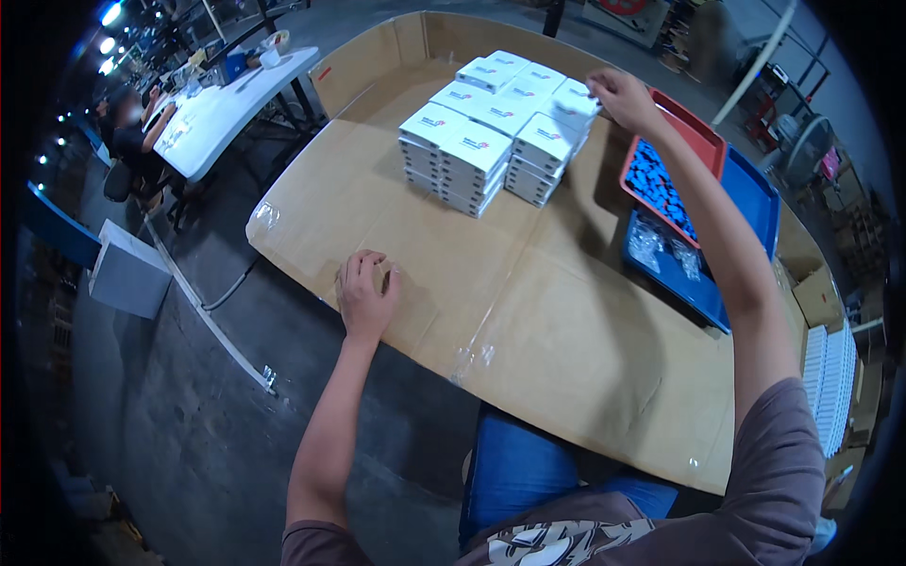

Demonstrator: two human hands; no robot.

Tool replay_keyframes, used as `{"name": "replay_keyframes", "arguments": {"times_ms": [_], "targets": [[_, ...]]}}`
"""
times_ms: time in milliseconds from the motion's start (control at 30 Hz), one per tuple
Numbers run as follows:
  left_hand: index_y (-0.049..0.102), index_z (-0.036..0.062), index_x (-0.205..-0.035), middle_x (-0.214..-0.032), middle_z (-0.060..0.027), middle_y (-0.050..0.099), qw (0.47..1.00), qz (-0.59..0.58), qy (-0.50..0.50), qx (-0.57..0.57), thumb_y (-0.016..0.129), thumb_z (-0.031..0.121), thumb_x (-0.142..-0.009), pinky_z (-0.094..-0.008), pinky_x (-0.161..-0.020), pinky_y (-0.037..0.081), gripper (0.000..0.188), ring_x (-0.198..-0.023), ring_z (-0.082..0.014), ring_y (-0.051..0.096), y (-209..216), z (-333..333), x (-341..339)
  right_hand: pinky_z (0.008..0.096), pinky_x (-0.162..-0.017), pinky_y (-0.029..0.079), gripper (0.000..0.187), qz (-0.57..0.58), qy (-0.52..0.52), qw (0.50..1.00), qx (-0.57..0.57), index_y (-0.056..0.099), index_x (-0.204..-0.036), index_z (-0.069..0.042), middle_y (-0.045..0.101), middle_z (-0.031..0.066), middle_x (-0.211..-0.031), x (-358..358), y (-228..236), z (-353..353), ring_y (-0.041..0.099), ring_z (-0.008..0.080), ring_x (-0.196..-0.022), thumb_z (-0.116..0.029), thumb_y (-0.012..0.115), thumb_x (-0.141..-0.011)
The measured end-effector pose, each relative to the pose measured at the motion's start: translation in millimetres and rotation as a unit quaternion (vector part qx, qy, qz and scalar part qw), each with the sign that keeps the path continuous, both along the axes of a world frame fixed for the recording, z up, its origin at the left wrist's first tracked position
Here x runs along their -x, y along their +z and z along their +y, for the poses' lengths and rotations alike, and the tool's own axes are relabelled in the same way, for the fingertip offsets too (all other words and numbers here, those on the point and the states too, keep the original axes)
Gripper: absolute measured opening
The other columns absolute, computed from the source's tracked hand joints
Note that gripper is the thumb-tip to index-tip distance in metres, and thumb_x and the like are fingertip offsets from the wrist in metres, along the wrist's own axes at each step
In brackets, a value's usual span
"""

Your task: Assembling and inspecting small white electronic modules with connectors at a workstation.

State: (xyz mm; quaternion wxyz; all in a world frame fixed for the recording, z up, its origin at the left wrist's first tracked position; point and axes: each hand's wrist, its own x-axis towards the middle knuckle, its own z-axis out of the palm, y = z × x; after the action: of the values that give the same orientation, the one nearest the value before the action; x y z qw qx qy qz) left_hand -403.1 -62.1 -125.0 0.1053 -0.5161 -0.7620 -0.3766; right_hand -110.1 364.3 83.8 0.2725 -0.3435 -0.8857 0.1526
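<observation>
We see white boxes (500,118) in a pile, ahead and to the right of our left hand (366,297) and beside our right hand (620,96). They sit flat and close together, likely so the pile won't tip. Our right hand is at the pile's far right corner with its fingers bent in close; we cannot tell if they pinch anything. Our left hand rests loose on the brown cardboard (566,349), thumb apart, with nothing in it that we can see, maybe to lean on. To the right of our right hand, a red tray (696,129) has little blue and dark bits (651,179); its rim may stop them from rolling off. Nearer us, a blue tray (681,291) holds clear bags (647,241). Far past our left hand, a person (129,141) sits at a white table (222,118).
</observation>
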Motion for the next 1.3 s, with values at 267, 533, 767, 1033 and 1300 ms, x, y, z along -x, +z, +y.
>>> {"name": "replay_keyframes", "arguments": {"times_ms": [267, 533, 767, 1033, 1300], "targets": [[0.066, 0.0083, -0.108, -0.113, -0.0095, 0.064, 1.0, 0.008, 0.001, 0.017, 0.076, 0.017, -0.082, -0.046, -0.097, 0.046, 0.029, -0.11, -0.0322, 0.06, -2.3, 6.4, 1.4, 0.0467, -0.089, 0.055, 0.05, -0.135, -0.098, 0.981, -0.103, 0.076, -0.113, -0.004, 0.076, 0.0206, -0.109, 122.6, -29.5, 145.3, 0.072, 0.0384, -0.102, -0.051, 0.064, -0.099], [0.067, 0.0073, -0.106, -0.113, -0.0099, 0.065, 0.999, -0.02, 0.003, 0.037, 0.075, 0.014, -0.081, -0.0454, -0.096, 0.047, 0.028, -0.109, -0.0325, 0.059, 4.3, 5.3, 3.2, 0.0417, -0.092, 0.052, 0.079, -0.182, -0.029, 0.978, 0.095, 0.079, -0.114, 0.002, 0.076, 0.021, -0.11, 162.9, -51.4, 170.4, 0.073, 0.0328, -0.106, -0.072, 0.069, -0.088], [0.067, 0.0071, -0.106, -0.113, -0.0103, 0.065, 0.999, -0.014, 0.005, 0.035, 0.075, 0.014, -0.081, -0.0452, -0.096, 0.047, 0.027, -0.109, -0.0326, 0.059, 4.8, 5.0, 4.0, 0.0429, -0.093, 0.052, 0.089, -0.141, 0.022, 0.98, 0.14, 0.077, -0.115, 0.006, 0.076, 0.021, -0.109, 163.5, -56.0, 187.9, 0.073, 0.0305, -0.094, -0.076, 0.076, -0.079], [0.067, 0.0077, -0.106, -0.113, -0.0097, 0.065, 0.999, -0.004, 0.013, 0.034, 0.075, 0.017, -0.083, -0.0451, -0.095, 0.047, 0.026, -0.108, -0.0318, 0.061, 1.0, -3.3, 2.2, 0.0286, -0.077, 0.053, 0.017, 0.336, 0.105, 0.935, 0.053, 0.065, -0.102, 0.0, 0.069, 0.0043, -0.091, 175.8, -14.3, 125.3, 0.065, 0.0126, -0.086, 0.006, 0.071, -0.087], [0.066, 0.0061, -0.104, -0.11, -0.0114, 0.065, 1.0, 0.002, -0.018, 0.003, 0.072, 0.017, -0.088, -0.0458, -0.095, 0.047, 0.02, -0.108, -0.0331, 0.061, -5.1, -1.2, 0.1, 0.0337, -0.104, 0.056, 0.034, 0.341, 0.243, 0.907, 0.047, 0.058, -0.13, 0.001, 0.068, 0.0116, -0.124, 27.7, 64.9, -28.7, 0.068, 0.0203, -0.117, 0.005, 0.066, -0.096]]}}
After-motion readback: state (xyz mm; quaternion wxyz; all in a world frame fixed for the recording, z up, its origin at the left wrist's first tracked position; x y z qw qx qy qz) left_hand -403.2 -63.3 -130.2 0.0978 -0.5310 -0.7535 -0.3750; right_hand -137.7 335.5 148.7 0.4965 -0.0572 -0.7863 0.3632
